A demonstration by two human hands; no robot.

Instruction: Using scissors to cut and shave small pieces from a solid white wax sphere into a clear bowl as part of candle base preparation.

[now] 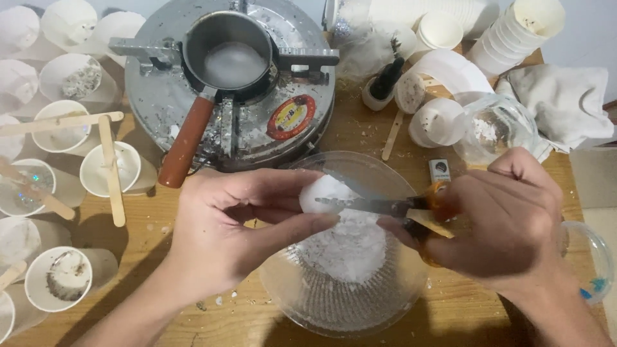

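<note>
Hovering just above the clear plastic bowl [302, 302] of white shavings, a white lump [323, 193] is pinched in the left hand [225, 238]. Scissors [385, 207] are gripped in the right hand [508, 225], their long axis running crosswise with the blades laid against the lump's right side. Beyond the bowl, a round metal machine [193, 109] is seen.

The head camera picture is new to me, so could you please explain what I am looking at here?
It is taken from a camera on a person's head, looking down at their own two hands over a wooden table. The left hand pinches a white lump; the right hand holds orange-handled scissors, blades against the lump. Below is a clear bowl of white flakes. Behind stands a round metal heater carrying a small pot of white stuff. Paper cups with wooden sticks line the left side.
</note>
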